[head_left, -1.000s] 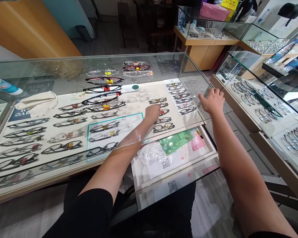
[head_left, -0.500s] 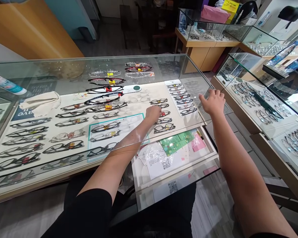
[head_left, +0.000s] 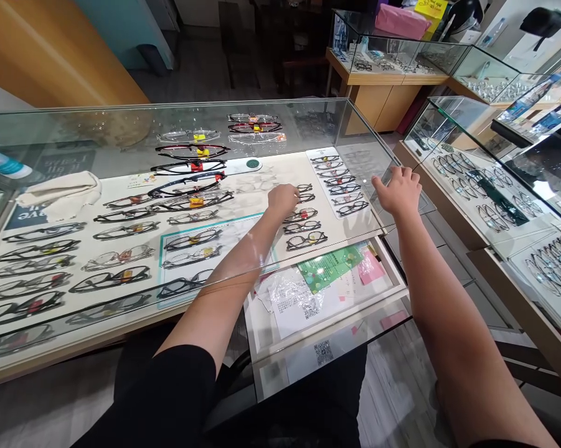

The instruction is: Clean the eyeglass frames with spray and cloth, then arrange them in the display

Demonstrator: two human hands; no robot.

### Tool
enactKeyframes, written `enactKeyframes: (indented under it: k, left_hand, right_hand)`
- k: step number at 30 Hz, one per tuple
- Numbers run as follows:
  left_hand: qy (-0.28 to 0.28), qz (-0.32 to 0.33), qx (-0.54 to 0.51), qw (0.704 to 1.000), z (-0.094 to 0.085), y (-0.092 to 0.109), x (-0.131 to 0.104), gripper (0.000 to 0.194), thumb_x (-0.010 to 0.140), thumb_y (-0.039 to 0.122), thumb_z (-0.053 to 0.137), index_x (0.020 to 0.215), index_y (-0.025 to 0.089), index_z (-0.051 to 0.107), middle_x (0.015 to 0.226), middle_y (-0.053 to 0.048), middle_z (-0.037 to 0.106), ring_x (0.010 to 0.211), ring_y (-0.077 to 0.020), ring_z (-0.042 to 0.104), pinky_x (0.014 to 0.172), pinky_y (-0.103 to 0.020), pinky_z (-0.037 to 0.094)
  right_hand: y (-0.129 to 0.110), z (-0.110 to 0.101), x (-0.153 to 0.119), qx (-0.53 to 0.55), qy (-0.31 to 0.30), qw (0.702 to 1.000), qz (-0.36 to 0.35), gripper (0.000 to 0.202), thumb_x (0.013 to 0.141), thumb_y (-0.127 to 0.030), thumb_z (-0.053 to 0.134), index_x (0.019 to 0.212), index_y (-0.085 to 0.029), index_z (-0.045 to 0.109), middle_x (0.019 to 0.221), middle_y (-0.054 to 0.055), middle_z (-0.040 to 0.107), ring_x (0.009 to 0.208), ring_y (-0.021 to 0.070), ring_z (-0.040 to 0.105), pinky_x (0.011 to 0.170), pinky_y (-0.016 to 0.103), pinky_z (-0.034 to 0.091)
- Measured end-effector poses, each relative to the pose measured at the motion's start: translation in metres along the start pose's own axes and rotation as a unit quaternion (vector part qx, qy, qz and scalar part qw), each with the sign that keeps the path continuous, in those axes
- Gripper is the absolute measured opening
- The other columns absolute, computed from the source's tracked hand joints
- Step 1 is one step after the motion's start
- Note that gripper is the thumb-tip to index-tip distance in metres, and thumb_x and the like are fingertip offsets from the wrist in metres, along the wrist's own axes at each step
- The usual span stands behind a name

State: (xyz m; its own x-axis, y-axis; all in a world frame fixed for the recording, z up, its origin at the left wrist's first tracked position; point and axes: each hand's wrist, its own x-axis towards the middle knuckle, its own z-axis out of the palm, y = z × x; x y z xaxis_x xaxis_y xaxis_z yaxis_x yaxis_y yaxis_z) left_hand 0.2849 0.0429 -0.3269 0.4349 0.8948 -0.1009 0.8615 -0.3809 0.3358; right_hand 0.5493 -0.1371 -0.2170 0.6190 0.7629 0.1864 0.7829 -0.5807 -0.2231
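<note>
Inside the glass display case, my left hand is at the far end of a short column of eyeglasses. Its fingers are closed at the left side of a dark-framed pair of eyeglasses, whose left part they hide. Closer to me in that column lie a pair with a red tag and a pair with a yellow tag. My right hand rests with spread fingers on the case's right glass edge, holding nothing. Beside the column is a white display card bearing several eyeglasses.
A pulled-out drawer with papers and a green leaflet is below the case. More eyeglasses lie in rows at left, near a beige cloth. Another glass case stands at right.
My left hand has moved a little farther along the column, away from the red-tagged pair. My right hand stays on the glass edge. The whole view has shifted slightly.
</note>
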Motion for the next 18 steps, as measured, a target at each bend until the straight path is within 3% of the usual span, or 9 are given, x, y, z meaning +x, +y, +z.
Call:
enactKeyframes:
  k: [7,18]
  left_hand:
    - [-0.004,-0.032,-0.008,0.999,0.011,0.003,0.021,0.028,0.098,0.018,0.067,0.112,0.022,0.091,0.119,-0.013,0.088,0.119,-0.0335,0.077,0.099,-0.039,0.059]
    - [-0.006,-0.027,0.002,1.0,0.017,-0.009,0.004,0.026,0.094,0.015,0.068,0.105,0.022,0.091,0.114,-0.014,0.087,0.114,-0.0341,0.077,0.096,-0.04,0.057]
  right_hand:
    - [0.0,0.002,0.0,0.004,0.006,1.0,-0.002,0.079,0.104,-0.067,0.043,0.159,-0.012,0.055,0.168,0.028,0.052,0.153,0.05,0.045,0.127,0.068,0.038]
    - [0.002,0.006,0.003,-0.004,0.011,1.0,0.0,0.075,0.104,-0.066,0.045,0.156,-0.014,0.056,0.164,0.028,0.053,0.15,0.049,0.045,0.123,0.068,0.039]
